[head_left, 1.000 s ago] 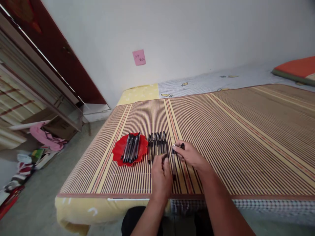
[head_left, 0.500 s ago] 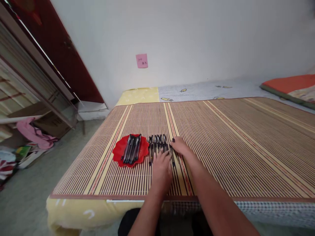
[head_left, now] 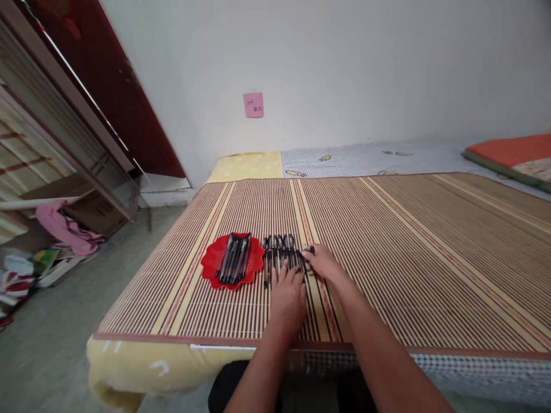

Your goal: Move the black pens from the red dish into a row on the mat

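A row of black pens (head_left: 276, 264) lies on the striped mat, their lower ends pointing toward me. Just above them runs a line of short black pen caps (head_left: 278, 241). My left hand (head_left: 287, 295) rests with spread fingers over the lower part of the row, partly hiding the pens. At the row's right end is my right hand (head_left: 323, 263), its thumb and fingers closed around a small black piece that looks like a pen cap (head_left: 312, 250). To the left, a red scalloped plate (head_left: 209, 263) holds several more black pens (head_left: 233, 258).
The striped mat (head_left: 387, 258) covers a bed whose near edge faces me. An orange folded quilt (head_left: 512, 150) lies at the far right. A pink note (head_left: 253, 105) is stuck on the wall. Shelves with a pink cloth (head_left: 69, 226) stand at the left.
The rightmost pen, which lay a little apart, now sits close against the row. Both hands stay near the row, and the view has shifted slightly.
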### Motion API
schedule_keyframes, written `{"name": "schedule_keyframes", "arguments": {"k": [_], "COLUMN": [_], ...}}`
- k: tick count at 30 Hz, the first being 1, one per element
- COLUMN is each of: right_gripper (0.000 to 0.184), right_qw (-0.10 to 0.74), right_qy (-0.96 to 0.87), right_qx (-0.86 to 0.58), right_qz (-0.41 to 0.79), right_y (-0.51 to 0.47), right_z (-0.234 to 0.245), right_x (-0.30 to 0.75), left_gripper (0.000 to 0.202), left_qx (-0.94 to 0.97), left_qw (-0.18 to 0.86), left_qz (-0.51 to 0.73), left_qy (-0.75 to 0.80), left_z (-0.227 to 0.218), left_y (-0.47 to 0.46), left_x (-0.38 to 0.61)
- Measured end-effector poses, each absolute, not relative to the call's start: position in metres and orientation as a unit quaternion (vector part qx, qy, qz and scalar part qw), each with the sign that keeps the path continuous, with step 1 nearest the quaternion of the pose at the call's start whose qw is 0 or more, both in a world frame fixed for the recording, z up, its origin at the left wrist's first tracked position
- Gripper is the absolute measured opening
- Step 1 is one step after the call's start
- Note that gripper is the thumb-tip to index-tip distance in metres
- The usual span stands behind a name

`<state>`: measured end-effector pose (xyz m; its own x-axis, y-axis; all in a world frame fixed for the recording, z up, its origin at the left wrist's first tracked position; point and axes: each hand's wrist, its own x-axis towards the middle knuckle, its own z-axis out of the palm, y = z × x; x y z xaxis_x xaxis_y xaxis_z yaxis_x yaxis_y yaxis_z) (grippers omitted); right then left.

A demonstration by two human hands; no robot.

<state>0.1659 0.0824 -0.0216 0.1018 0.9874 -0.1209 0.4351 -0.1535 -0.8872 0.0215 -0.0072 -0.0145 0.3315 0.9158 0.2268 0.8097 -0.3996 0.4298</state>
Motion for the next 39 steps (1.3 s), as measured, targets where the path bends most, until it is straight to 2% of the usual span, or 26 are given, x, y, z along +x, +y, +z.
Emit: {"name": "schedule_keyframes", "arguments": {"k": [4, 8, 11, 18, 22, 34, 37, 39], "right_gripper": [0.016, 0.004, 0.007, 0.013, 0.021, 0.016, 0.010, 0.013], "right_qw": [0.378, 0.382, 0.368, 0.364, 0.359, 0.334, 0.312, 0.294], "right_qy": [-0.518, -0.519, -0.529, -0.612, -0.603, -0.600, -0.616, -0.628], "right_qx": [-0.624, -0.610, -0.606, -0.640, -0.661, -0.695, -0.694, -0.692], "right_qz": [0.446, 0.462, 0.467, 0.288, 0.265, 0.210, 0.204, 0.201], "right_y": [0.064, 0.055, 0.055, 0.074, 0.095, 0.164, 0.167, 0.167], "right_z": [-0.022, -0.018, -0.020, -0.034, -0.031, -0.020, -0.023, -0.024], "right_x": [0.169, 0.170, 0.169, 0.184, 0.188, 0.163, 0.159, 0.156], "left_gripper": [0.037, 0.040, 0.041, 0.039, 0.041, 0.042, 0.040, 0.039], "left_qx": [0.812, 0.817, 0.817, 0.820, 0.821, 0.814, 0.813, 0.815], "left_qw": [0.119, 0.130, 0.127, 0.114, 0.114, 0.119, 0.123, 0.124], "left_qz": [0.218, 0.223, 0.222, 0.209, 0.196, 0.196, 0.194, 0.196], "left_qy": [0.528, 0.515, 0.518, 0.520, 0.523, 0.533, 0.535, 0.531], "left_z": [-0.015, -0.018, -0.021, -0.026, -0.025, -0.024, -0.023, -0.023], "left_y": [-0.006, -0.006, -0.007, -0.005, -0.005, -0.007, -0.006, -0.005], "left_x": [0.023, 0.025, 0.025, 0.025, 0.027, 0.030, 0.030, 0.030]}}
